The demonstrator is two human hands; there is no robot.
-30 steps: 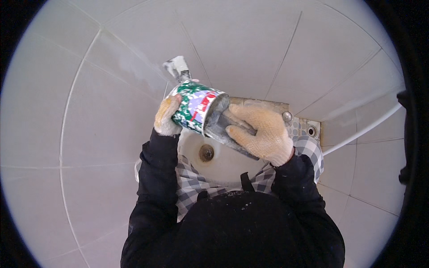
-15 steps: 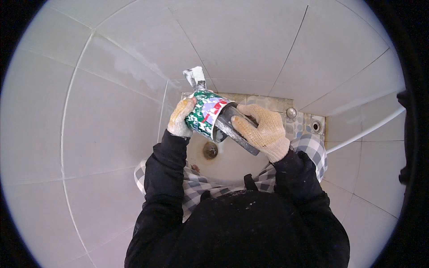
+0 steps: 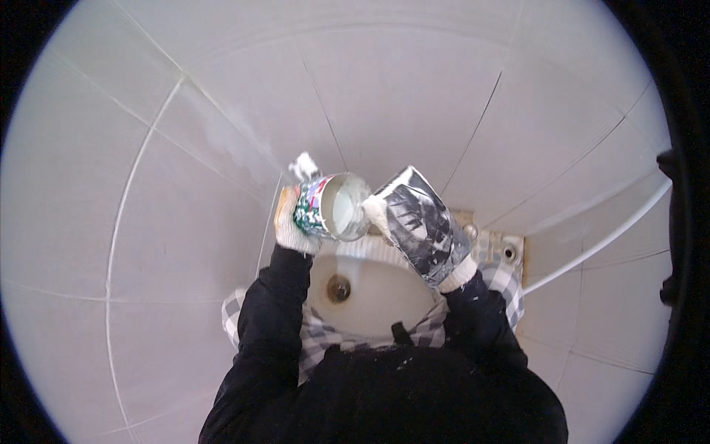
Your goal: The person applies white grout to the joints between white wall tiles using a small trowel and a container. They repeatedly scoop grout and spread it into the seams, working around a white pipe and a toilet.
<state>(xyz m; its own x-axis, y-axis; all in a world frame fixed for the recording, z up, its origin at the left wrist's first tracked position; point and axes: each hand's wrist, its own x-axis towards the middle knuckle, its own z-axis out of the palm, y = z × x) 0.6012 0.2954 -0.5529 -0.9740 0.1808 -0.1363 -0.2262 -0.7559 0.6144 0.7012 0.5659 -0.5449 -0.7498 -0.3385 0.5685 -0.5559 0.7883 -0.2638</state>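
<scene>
My left hand (image 3: pixel 288 229), in a pale knitted glove, is closed around a tub (image 3: pixel 312 209) printed in green, white and red. The tub is tipped so its mouth faces up and to the right, with whitish material inside. Beyond that hand sticks out a white-smeared blade (image 3: pixel 303 166), apparently a scraper; how it is held is hidden. My right hand (image 3: pixel 460 275), also gloved, grips a flat black float (image 3: pixel 418 226) streaked with white paste. The float's face is turned up toward me, hiding most of the hand, and one corner is close to the tub's rim.
Below my hands is a white squat toilet pan (image 3: pixel 377 296) with a dark drain hole (image 3: pixel 339 288). Grey tiled walls (image 3: pixel 185 222) close in on the left and ahead. Toward the right are a small round floor drain (image 3: pixel 509 253) and a white hose (image 3: pixel 592 248).
My right hand has drawn the float out of the tub's mouth and turned its white-smeared face upward. The tub has rotated, so its inside now shows.
</scene>
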